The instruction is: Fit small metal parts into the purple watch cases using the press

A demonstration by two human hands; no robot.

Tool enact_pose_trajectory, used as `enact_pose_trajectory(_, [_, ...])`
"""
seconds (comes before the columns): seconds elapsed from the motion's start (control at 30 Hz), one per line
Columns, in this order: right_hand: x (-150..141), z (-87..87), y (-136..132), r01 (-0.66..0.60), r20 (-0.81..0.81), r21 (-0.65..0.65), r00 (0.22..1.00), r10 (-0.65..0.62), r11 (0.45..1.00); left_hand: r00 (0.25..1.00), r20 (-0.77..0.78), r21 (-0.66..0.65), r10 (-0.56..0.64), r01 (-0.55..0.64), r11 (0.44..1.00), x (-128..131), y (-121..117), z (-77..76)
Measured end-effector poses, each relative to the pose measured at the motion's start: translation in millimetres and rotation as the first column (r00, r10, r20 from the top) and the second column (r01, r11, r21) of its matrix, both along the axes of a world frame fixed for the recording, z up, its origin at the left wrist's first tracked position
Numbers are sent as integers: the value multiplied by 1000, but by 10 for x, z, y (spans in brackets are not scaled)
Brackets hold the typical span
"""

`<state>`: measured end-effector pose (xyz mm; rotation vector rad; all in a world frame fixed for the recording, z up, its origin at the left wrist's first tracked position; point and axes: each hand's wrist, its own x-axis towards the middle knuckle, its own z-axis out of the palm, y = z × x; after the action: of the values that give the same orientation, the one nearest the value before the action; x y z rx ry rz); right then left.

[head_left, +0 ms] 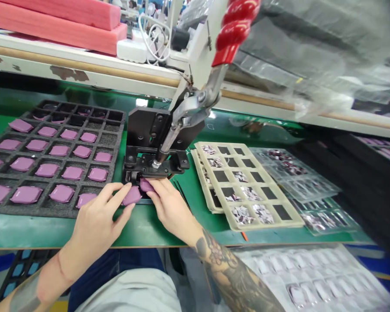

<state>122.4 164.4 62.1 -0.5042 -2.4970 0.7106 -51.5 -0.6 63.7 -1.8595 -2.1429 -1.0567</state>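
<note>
From here my left hand (95, 227) is the one I'd watch: its thumb and fingers are brought together on a purple pad (132, 196), pinching it just ahead of the press (149, 134), though I can't tell how firm that pinch is. My right hand (170, 208) sits beside it, with its fingertips on a second purple piece (146, 185) at the press's base, and I can't tell whether they're clamped or only resting. I also can't tell whether the two purple shapes are one pad or two. The plunger (156, 164) hangs directly above and close to both hands, so if the red handle (235, 37) were pulled now, my fingertips could be pinched. A light hold could let the pad slip askew, and the left wrist could brush the loose pads in the foam tray (112, 141) just left of the grip. Both forearms reach in from the bench's near edge, angling toward each other, with the wrists low and the hands close together. The cream tray (263, 223) lies to the right of my right hand, well clear of the grip.
</note>
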Motion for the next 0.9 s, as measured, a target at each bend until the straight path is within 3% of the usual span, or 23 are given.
enact_pose_trajectory(0.13, [323, -14, -219, 53, -220, -315, 967, -127, 948, 975, -221, -175, 6, -46, 983, 39, 214, 45])
enact_pose_trajectory(0.27, [441, -67, -277, 5, -294, -639, 923, -250, 769, 953, -294, -367, -70, -45, 929, 67, 526, 155])
enact_pose_trajectory(0.37, [432, -90, -268, -25, -299, -714, 914, -272, 699, 954, -274, -453, -121, -17, 892, 59, 695, 196])
enact_pose_trajectory(0.47, [420, -109, -268, -50, -316, -726, 910, -268, 686, 959, -252, -493, -126, -15, 870, 45, 765, 196])
enact_pose_trajectory(0.53, [428, -122, -272, -43, -324, -690, 911, -255, 723, 959, -243, -528, -145, -5, 849, 50, 746, 197])
enact_pose_trajectory(0.6, [446, -134, -278, 1, -318, -598, 917, -239, 801, 954, -238, -552, -181, 21, 834, 72, 664, 208])
enact_pose_trajectory(0.7, [461, -142, -303, 59, -341, -355, 921, -188, 933, 969, -151, -471, -198, 106, 876, 122, 429, 240])
enact_pose_trajectory(0.8, [418, -123, -357, 22, -365, -26, 931, -30, 999, 958, 199, -258, -208, 256, 932, 167, 149, 254])
enact_pose_trajectory(0.9, [319, -8, -365, -116, -252, 298, 948, 195, 948, 790, 595, -79, -151, 244, 966, 175, -61, 215])
